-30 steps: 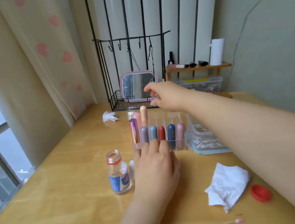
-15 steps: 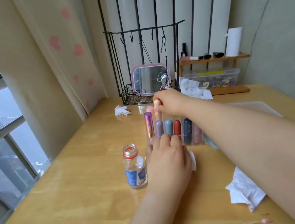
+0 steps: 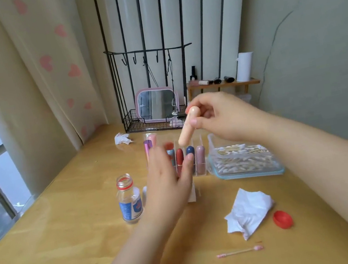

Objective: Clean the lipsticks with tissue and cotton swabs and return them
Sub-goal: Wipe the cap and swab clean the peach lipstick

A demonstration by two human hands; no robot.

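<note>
Your right hand (image 3: 223,116) pinches the peach plastic lipstick tube (image 3: 188,130) above the clear acrylic organiser (image 3: 201,171) near the desk's far edge, while your left hand (image 3: 168,184), fingers straight and empty, waits below, probably to receive it.

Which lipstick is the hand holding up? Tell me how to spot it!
Find the clear rack of lipsticks in the middle of the wooden table. Just above it, the right hand pinches a peach lipstick, tilted in the air. The other lipsticks stand upright in the rack.
</note>
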